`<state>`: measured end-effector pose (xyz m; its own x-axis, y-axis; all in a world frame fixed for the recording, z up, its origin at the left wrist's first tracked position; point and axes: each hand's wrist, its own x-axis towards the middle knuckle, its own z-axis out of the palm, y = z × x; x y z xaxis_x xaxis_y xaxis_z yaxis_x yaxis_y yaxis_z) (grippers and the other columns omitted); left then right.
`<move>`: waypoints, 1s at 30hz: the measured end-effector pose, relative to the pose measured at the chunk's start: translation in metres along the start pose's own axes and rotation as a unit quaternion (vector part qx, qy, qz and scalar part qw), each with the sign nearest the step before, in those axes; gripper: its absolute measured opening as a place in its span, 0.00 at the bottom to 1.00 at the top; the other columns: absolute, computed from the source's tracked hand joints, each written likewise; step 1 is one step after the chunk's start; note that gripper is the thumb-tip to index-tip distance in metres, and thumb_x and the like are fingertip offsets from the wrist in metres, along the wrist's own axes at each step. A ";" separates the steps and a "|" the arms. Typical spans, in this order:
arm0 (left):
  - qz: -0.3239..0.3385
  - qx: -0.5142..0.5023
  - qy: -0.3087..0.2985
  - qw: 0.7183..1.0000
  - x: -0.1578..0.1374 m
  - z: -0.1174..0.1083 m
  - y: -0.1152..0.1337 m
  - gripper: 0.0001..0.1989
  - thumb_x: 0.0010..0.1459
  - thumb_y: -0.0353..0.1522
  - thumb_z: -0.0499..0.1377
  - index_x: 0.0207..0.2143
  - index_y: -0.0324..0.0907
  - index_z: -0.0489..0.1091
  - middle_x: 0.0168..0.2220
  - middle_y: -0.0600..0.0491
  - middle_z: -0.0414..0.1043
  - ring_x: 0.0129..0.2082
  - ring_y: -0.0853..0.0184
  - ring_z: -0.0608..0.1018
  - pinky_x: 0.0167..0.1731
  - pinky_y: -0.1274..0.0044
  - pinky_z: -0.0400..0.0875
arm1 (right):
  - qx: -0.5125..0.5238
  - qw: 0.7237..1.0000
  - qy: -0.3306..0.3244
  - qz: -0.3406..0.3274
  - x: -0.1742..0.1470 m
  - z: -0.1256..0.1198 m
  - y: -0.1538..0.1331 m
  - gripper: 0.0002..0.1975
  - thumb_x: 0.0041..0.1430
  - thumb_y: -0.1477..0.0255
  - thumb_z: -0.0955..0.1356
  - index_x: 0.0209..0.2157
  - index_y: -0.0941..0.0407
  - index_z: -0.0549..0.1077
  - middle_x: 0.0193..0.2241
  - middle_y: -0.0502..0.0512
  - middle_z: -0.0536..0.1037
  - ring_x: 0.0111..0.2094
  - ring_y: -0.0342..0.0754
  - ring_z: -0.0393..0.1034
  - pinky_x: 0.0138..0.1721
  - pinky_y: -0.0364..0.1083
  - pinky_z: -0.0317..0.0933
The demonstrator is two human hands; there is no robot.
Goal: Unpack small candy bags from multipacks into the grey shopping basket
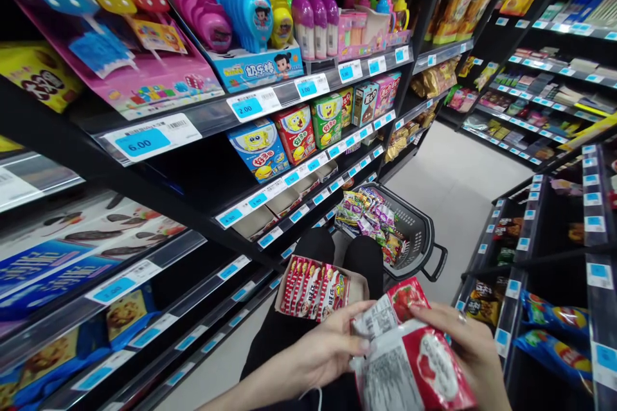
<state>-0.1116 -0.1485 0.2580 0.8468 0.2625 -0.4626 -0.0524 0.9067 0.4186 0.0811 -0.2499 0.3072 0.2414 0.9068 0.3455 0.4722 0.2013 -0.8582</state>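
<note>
Low in the view, my left hand (332, 340) is closed on the left edge of two red and silver snack packets. The nearer snack packet (409, 369) shows a white label on red and grey print on silver. Behind it, a second packet (407, 302) carries a strawberry picture. My right hand (465, 337) grips the right side of these packets, a ring on one finger. On my lap, left of the hands, rests an open cardboard box (357, 286) with a row of red and white striped packets (313, 289) standing in it.
Beyond my knees, a grey shopping basket (417, 225) on the floor holds many colourful packets. A shelf of candy and snack boxes (299, 135) runs along the left, with price labels on its edges. Low racks (530, 244) with bagged snacks stand right. Pale floor (448, 167) lies between.
</note>
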 end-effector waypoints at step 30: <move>0.303 0.366 0.251 0.844 -0.002 0.010 0.025 0.25 0.55 0.49 0.56 0.17 0.38 0.65 0.16 0.56 0.60 0.19 0.71 0.62 0.22 0.79 0.57 | 0.180 0.904 0.172 0.348 -0.005 0.036 0.009 0.16 0.49 0.60 0.73 0.36 0.57 0.76 0.29 0.56 0.82 0.28 0.52 0.77 0.29 0.45 0.71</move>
<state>-0.1094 -0.1300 0.2770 0.4412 0.8777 -0.1869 0.1013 0.1582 0.9822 0.0535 -0.2391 0.2846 0.6527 0.7034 -0.2815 -0.1874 -0.2101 -0.9596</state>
